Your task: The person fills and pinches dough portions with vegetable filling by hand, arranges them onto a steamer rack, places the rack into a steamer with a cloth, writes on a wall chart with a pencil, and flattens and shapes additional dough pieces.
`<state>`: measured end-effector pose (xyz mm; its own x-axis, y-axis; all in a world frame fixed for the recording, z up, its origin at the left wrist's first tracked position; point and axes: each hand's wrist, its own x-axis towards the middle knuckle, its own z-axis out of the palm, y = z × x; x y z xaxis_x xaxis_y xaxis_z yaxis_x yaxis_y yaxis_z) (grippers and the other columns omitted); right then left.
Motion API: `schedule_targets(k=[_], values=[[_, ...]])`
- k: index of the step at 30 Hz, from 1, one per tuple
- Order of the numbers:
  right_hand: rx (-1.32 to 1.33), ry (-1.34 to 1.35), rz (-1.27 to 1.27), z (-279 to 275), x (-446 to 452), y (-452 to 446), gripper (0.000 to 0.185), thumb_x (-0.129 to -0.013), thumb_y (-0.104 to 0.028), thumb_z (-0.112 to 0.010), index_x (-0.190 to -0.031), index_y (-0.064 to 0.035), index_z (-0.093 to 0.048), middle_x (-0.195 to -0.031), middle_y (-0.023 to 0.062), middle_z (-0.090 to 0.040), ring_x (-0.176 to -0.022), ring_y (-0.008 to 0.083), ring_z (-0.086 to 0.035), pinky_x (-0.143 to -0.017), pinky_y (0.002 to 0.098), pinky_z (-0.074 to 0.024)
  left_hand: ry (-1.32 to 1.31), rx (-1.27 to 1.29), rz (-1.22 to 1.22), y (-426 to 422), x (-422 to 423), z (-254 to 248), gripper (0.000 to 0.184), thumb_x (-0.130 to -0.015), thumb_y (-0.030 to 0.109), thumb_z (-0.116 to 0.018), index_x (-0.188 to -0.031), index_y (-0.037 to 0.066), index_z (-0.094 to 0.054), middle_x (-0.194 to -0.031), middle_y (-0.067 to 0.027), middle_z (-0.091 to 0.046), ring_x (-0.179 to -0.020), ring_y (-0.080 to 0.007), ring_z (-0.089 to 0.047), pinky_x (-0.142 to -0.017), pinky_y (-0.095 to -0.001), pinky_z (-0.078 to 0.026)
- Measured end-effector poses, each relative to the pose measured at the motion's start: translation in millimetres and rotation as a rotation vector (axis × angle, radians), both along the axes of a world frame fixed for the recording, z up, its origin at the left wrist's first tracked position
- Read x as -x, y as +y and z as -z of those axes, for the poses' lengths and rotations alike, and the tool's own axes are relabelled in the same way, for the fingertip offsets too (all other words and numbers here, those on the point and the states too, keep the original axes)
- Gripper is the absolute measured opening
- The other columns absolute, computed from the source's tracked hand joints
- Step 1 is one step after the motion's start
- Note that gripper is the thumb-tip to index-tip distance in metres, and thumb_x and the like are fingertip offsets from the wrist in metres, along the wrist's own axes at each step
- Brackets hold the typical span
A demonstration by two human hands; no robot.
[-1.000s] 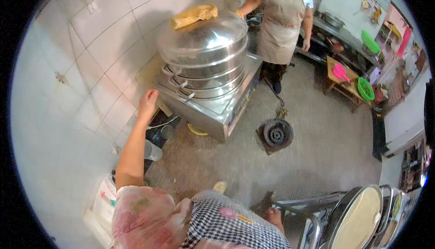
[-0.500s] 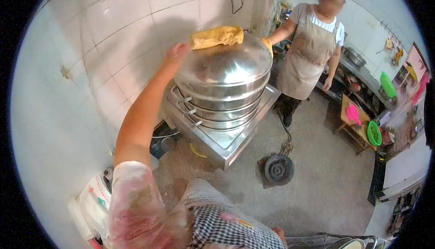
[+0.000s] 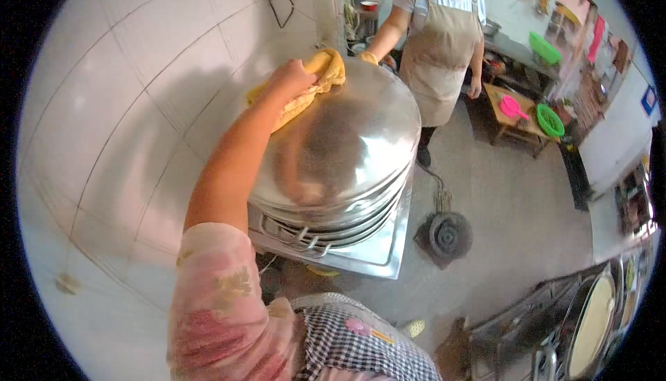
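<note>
My left hand (image 3: pixel 296 78) is closed on a folded yellow cloth (image 3: pixel 331 69), which lies over the top of a large domed metal lid (image 3: pixel 347 128). The lid covers a stack of round steamer tiers (image 3: pixel 368 223) with small side handles. Under the stack is a square metal stand (image 3: pixel 388 256). A co-worker in a beige apron (image 3: pixel 438 52) stands beyond the steamer, one hand reaching to the lid's far edge with something yellow (image 3: pixel 369 56) at it. My right hand is out of the picture.
A round black burner (image 3: pixel 445 237) with a hose sits on the floor to the right. A low wooden table (image 3: pixel 506 126) holds a pink scoop (image 3: pixel 513 107) and a green basket (image 3: pixel 549 120). At lower right is a large round pan (image 3: pixel 593 325). A tiled wall (image 3: pixel 173 69) borders the left.
My left hand has moved onto the yellow cloth and closed on it; before, it was just beside it. My view has moved closer to the steamer. My right hand has left the view.
</note>
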<state>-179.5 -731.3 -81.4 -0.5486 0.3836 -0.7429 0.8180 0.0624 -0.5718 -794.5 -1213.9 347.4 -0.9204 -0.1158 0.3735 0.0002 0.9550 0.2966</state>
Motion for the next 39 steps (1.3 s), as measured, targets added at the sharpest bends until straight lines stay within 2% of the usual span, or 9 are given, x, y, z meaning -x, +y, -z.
schedule_targets(k=[5,8,10,13,17,19,22,29,39], values=[[-0.015,-0.007,-0.097,-43,11,-143,0.033,-0.089,-0.022,-0.051,-0.110,0.0029,-0.057,-0.090,0.0139,-0.064,-0.082,0.0197,-0.060,-0.069,0.0337,-0.0481,-0.052,-0.310,0.101,-13,-6,0,0.049,-0.067,0.031,-0.069,-0.099,-0.004,-0.061,-0.094,-0.0226,-0.064,-0.088,-0.0341,-0.063,-0.076,-0.0393,-0.048],[-0.029,-0.004,-0.149,-73,40,-197,0.033,-0.090,-0.022,-0.051,-0.111,0.0033,-0.056,-0.089,0.0137,-0.064,-0.080,0.0184,-0.060,-0.066,0.0331,-0.0487,0.041,-0.558,0.206,-47,18,8,0.041,-0.068,0.029,-0.067,-0.092,-0.004,-0.062,-0.081,-0.0179,-0.065,-0.076,-0.0253,-0.064,-0.061,-0.0370,-0.048],[-0.038,-0.019,-0.173,-106,80,-229,0.034,-0.090,-0.023,-0.051,-0.111,0.0036,-0.056,-0.088,0.0135,-0.064,-0.079,0.0176,-0.060,-0.064,0.0327,-0.0491,0.078,-0.510,0.223,-89,49,18,0.036,-0.069,0.027,-0.066,-0.089,-0.003,-0.062,-0.075,-0.0137,-0.063,-0.070,-0.0206,-0.062,-0.056,-0.0352,-0.047],[0.185,0.242,-0.076,-78,134,-261,0.029,-0.089,-0.023,-0.053,-0.104,0.0009,-0.058,-0.085,0.0102,-0.062,-0.069,0.0169,-0.059,-0.059,0.0311,-0.0500,0.053,-0.672,0.198,-140,10,-31,0.032,-0.072,0.026,-0.066,-0.089,-0.002,-0.061,-0.076,-0.0089,-0.061,-0.065,-0.0169,-0.056,-0.054,-0.0325,-0.045],[0.424,0.313,-0.226,-112,216,-318,0.029,-0.089,-0.023,-0.051,-0.106,-0.0005,-0.057,-0.085,0.0080,-0.059,-0.070,0.0171,-0.058,-0.061,0.0309,-0.0507,0.124,-0.794,0.181,-210,-29,-44,0.033,-0.074,0.026,-0.064,-0.091,-0.001,-0.060,-0.078,-0.0091,-0.061,-0.067,-0.0174,-0.056,-0.056,-0.0328,-0.045],[0.484,0.323,-0.297,-106,242,-340,0.034,-0.090,-0.024,-0.051,-0.116,-0.0022,-0.049,-0.098,0.0122,-0.061,-0.082,0.0225,-0.061,-0.073,0.0352,-0.0506,0.173,-0.850,0.174,-244,-49,-45,0.033,-0.074,0.027,-0.064,-0.092,-0.001,-0.060,-0.079,-0.0092,-0.060,-0.068,-0.0177,-0.057,-0.057,-0.0329,-0.045],[0.469,0.236,-0.029,-78,267,-369,0.037,-0.091,-0.024,-0.050,-0.121,-0.0039,-0.043,-0.101,0.0122,-0.058,-0.082,0.0245,-0.061,-0.074,0.0393,-0.0512,0.233,-0.924,0.151,-284,-79,-40,0.034,-0.075,0.027,-0.063,-0.093,-0.001,-0.059,-0.080,-0.0094,-0.060,-0.069,-0.0181,-0.057,-0.058,-0.0332,-0.045],[0.899,0.284,0.366,-43,317,-403,0.037,-0.094,-0.013,-0.043,-0.126,-0.0024,-0.029,-0.099,0.0172,-0.050,-0.076,0.0315,-0.062,-0.054,0.0421,-0.0552,0.329,-1.080,0.045,-350,-164,6,0.036,-0.077,0.028,-0.061,-0.097,-0.001,-0.058,-0.084,-0.0098,-0.060,-0.073,-0.0189,-0.057,-0.061,-0.0337,-0.045],[0.774,0.410,0.320,-37,311,-410,0.038,-0.094,-0.016,-0.045,-0.122,0.0046,-0.029,-0.100,0.0230,-0.052,-0.076,0.0333,-0.063,-0.058,0.0444,-0.0571,0.384,-1.283,-0.072,-371,-251,84,0.038,-0.079,0.030,-0.058,-0.101,-0.001,-0.056,-0.090,-0.0104,-0.059,-0.077,-0.0202,-0.057,-0.066,-0.0344,-0.046]])
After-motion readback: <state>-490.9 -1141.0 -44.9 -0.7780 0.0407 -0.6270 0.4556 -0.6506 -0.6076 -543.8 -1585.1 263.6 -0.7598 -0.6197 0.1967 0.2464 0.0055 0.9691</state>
